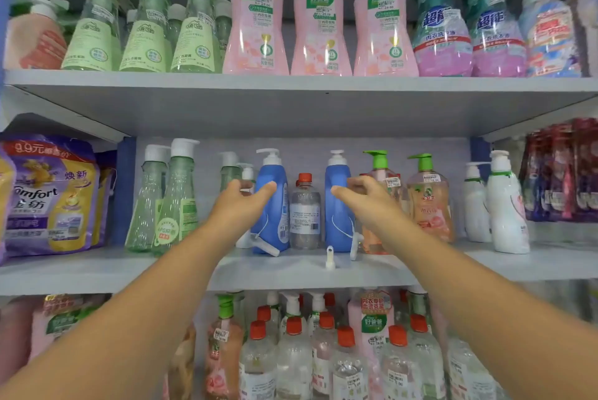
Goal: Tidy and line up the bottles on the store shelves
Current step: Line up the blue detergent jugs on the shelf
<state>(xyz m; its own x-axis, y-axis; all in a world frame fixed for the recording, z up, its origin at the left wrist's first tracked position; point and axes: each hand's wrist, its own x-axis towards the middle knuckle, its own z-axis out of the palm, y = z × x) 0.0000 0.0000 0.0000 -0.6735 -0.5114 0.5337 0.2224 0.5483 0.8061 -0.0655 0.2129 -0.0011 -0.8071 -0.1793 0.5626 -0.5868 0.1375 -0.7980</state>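
Observation:
On the middle shelf [129,270] two blue pump bottles stand either side of a clear red-capped bottle [304,215]. My left hand [241,202] holds the left blue bottle [275,221], thumb across its front and fingers curled at its left side. My right hand [364,197] holds the right blue bottle [336,221] the same way, thumb on the front and fingers curled at its right side. Both bottles stand upright on the shelf board. White tags hang from their lower parts.
A small white loose part [329,258] lies near the shelf's front edge. Green bottles [165,205] stand to the left; peach green-pump bottles [428,202] and white bottles [506,205] to the right. Purple refill bags [48,195] hang far left. The shelves above and below are packed with bottles.

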